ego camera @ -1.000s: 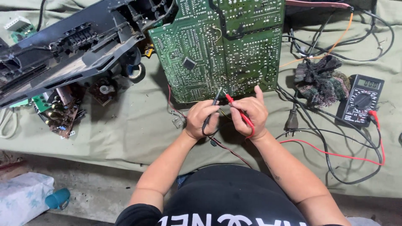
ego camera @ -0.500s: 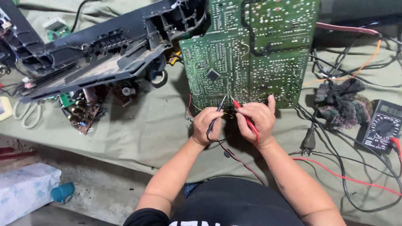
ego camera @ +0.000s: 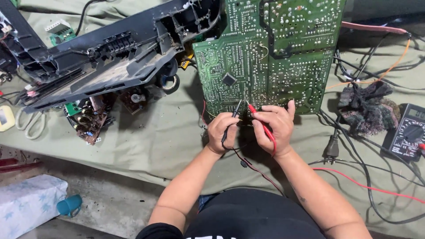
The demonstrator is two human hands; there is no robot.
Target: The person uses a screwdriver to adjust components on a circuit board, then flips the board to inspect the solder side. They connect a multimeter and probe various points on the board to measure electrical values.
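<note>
Left hand [ego camera: 222,132] pinches black probe [ego camera: 233,116], right hand [ego camera: 274,126] grips red probe [ego camera: 261,125]. Over the last second only the view has shifted; both tips stay planted at the green circuit board [ego camera: 270,53] bottom edge. Reading looks underway. Multimeter [ego camera: 408,132] sits far right.

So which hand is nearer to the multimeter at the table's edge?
Right. The right hand, holding the red probe, sits on the multimeter's side of the circuit board. The left hand, with the black probe, is farther away, beyond the right hand.
</note>
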